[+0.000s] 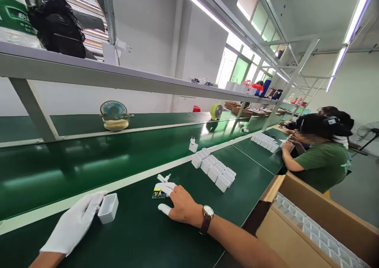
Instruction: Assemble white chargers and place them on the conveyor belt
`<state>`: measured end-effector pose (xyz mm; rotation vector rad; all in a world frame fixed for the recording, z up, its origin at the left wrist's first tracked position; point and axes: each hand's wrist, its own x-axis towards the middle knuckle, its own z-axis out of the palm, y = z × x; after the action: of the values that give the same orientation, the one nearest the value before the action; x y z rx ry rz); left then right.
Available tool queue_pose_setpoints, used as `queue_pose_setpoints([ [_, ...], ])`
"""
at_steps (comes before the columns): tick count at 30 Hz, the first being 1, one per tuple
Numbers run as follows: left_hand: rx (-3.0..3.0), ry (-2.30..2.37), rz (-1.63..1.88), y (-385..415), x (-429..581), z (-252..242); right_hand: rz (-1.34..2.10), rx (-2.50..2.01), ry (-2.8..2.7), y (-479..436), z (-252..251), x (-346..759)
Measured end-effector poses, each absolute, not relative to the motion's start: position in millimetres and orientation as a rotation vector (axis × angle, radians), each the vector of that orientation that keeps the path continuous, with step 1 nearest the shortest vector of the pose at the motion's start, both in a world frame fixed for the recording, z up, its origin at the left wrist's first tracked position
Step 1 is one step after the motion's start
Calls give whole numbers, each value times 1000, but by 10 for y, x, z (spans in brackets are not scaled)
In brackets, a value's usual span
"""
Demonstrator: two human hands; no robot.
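My left hand (pixel 74 222), in a white glove, grips the left side of a small white plastic charger case (pixel 108 208). The case's open side faces up, and part of the grip is hidden behind the fingers. With white covers on its fingertips, my right hand (pixel 180 204) reaches over a small circuit board (pixel 159 193) that carries a yellow part. Its thumb stands well apart from the other fingers, which partly cover the board. Just beyond those fingertips lies a white plug piece (pixel 164 178).
Several white cases (pixel 213 169) stand in rows on the green bench. A cardboard box (pixel 314 236) holding many white cases is at right. Beyond it works a person in a green shirt (pixel 322 165). A green belt (pixel 142 151), charger (pixel 193 144) and small fan (pixel 114 116) lie ahead.
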<state>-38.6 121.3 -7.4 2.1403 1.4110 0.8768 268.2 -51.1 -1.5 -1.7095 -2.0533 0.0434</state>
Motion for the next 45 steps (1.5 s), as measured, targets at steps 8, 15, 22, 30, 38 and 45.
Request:
queue_pose_setpoints([
  [8, 2074, 1210, 882, 1026, -337, 48, -63, -1466, -2283, -506, 235, 2772],
  [15, 2097, 1201, 574, 750, -273, 91, 138, -1658, -2237, -195, 77, 2889],
  [22, 2067, 1200, 580, 773, -277, 74, 287, -1608, -2108, -30, 168, 2760],
  [30, 2341, 1186, 707, 611, -180, -72, 387, -1409, -1935, -129, 80, 2505],
  [38, 2637, 835, 1043, 537, -68, -162, 196, -1111, -1979, -396, 170, 2414],
  [45, 2728, 734, 1061, 531, -80, -154, 124, -1020, -2032, -433, 205, 2315],
])
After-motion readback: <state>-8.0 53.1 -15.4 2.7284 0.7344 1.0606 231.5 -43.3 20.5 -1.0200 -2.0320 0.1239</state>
